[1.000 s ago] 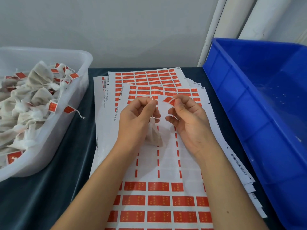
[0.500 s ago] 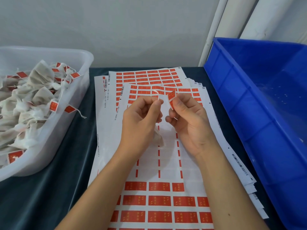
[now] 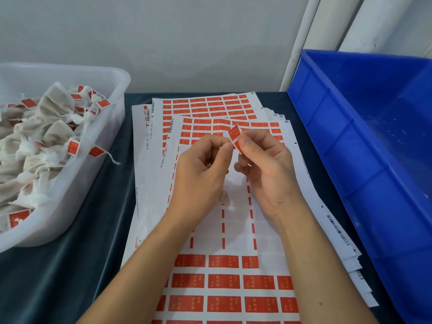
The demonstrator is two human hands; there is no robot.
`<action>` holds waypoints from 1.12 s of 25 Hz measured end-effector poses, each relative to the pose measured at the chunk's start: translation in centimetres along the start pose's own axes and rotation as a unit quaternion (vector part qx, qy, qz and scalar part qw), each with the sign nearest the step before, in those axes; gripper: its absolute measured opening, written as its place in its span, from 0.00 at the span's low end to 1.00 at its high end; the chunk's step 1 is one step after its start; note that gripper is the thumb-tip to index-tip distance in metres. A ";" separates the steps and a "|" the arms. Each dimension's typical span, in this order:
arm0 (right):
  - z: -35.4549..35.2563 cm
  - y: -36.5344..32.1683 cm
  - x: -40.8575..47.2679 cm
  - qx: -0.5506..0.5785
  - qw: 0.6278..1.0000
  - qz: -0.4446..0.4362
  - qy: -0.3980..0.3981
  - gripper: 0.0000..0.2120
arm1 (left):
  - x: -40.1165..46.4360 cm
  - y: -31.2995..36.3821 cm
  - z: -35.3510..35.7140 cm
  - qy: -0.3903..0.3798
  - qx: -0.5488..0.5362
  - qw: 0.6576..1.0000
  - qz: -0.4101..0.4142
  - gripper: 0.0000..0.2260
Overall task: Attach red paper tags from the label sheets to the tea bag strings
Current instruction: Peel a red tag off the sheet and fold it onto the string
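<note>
Both hands, the left hand (image 3: 198, 174) and right hand (image 3: 268, 174), are raised together over the middle of the label sheets (image 3: 233, 230), which cover the counter (image 3: 70, 265) between two walls. On the left stands the white tub (image 3: 112, 118), heaped with tea bags (image 3: 42, 141) above its rim; a strip of bare dark counter runs between tub and sheets. On the right the blue bin (image 3: 339, 141) rises just beside the sheets' edge, its interior open. The wall (image 3: 187, 43) closes the far side.
</note>
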State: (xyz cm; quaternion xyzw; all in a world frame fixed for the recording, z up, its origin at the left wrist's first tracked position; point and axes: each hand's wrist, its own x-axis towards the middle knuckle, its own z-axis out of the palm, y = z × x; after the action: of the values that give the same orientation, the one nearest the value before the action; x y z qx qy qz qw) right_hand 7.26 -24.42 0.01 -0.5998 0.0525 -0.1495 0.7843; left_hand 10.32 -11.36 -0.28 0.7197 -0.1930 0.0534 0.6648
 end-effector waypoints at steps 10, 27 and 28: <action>-0.1 0.0 0.1 -0.032 0.999 -0.002 0.013 0.05 | 0.0 0.3 0.0 -0.003 0.013 1.000 0.013 0.08; -0.1 0.4 0.3 -0.150 0.983 -0.090 0.064 0.04 | 0.0 0.2 -0.4 -0.009 -0.026 1.000 -0.006 0.08; 0.0 0.3 0.3 -0.162 0.980 -0.098 0.063 0.05 | 0.0 0.2 -0.4 -0.006 -0.030 1.000 -0.008 0.07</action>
State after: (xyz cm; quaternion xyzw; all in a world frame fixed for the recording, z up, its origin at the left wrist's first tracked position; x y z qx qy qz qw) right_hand 7.56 -24.47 -0.26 -0.7103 0.0668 -0.2527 0.6536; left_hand 10.36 -10.96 -0.02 0.7017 -0.1927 0.0375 0.6849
